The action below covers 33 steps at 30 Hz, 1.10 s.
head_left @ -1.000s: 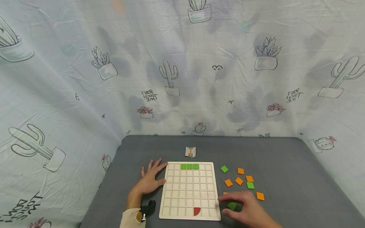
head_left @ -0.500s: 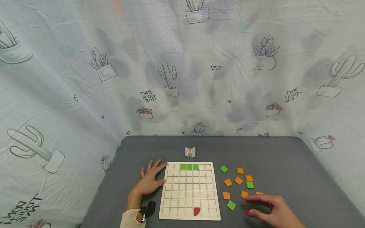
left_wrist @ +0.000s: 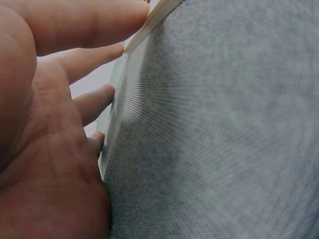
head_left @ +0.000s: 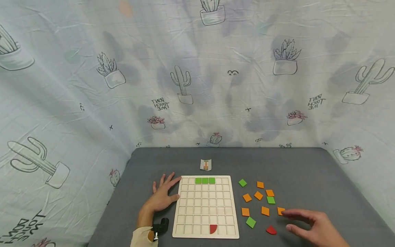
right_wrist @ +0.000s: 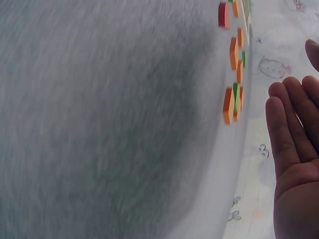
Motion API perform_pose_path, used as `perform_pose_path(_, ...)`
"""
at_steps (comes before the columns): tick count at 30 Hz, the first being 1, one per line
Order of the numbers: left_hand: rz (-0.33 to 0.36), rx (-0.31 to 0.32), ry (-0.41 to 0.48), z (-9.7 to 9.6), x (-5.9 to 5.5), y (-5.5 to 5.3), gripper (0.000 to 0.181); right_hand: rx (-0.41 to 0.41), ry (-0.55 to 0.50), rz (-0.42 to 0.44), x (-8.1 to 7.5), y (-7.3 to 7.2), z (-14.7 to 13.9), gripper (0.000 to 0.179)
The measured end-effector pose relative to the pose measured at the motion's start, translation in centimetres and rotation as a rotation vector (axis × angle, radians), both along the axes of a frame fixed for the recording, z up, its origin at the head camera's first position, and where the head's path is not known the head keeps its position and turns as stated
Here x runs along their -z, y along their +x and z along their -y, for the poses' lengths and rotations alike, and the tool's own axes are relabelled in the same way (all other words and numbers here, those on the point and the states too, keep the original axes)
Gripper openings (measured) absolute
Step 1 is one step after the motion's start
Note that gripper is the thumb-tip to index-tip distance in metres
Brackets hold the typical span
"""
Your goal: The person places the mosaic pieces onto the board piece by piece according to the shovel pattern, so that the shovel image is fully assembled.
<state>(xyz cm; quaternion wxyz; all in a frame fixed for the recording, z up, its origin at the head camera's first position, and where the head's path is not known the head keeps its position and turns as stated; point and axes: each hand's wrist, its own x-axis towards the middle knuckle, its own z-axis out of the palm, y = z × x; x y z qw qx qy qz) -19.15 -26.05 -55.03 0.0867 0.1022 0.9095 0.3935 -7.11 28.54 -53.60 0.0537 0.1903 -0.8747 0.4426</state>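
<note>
A pale wooden grid board (head_left: 205,206) lies on the grey table. Three green square tiles (head_left: 205,180) fill cells of its top row, and a red quarter-circle piece (head_left: 213,228) sits in the bottom row. Along the board's left side my left hand (head_left: 161,196) rests with spread fingers, thumb and index finger touching the edge. My right hand (head_left: 316,224) is over the table at the right, fingers extended and nothing held. Its index fingertip overlaps an orange tile (head_left: 280,211) in the head view; contact is unclear. A second red quarter-circle piece (head_left: 271,230) lies left of the thumb.
Loose orange tiles (head_left: 258,195) and green tiles (head_left: 251,222) are scattered right of the board. A small printed pattern card (head_left: 205,164) lies beyond the board's far edge. Behind the table hangs a cactus-print cloth (head_left: 216,85).
My right hand has moved right, away from the board, past a green tile and then the second red piece, which now lies uncovered. My left hand has stayed at the board's edge.
</note>
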Motion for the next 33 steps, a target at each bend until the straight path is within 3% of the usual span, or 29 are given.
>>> perform_pose_path(10, -0.004, -0.002, -0.004, 0.0, 0.2, 0.0, 0.073, 0.085, 0.099, 0.123, -0.4, -1.1, -1.3, 0.033)
perform_pose_path(20, -0.011, 0.001, 0.005, 0.0, 0.1, 0.0, 0.073, 0.089, 0.105, -0.033, 0.6, -2.2, -1.5, 0.034)
perform_pose_path(28, -0.072, 0.020, 0.081, 0.0, 0.3, 0.3, 0.073, 0.084, 0.174, -0.033, 0.9, -3.1, -1.5, 0.034)
perform_pose_path(33, -0.028, 0.004, 0.034, 0.0, 0.2, 0.1, 0.072, 0.076, 0.215, -0.014, 1.0, -3.4, -1.4, 0.034)
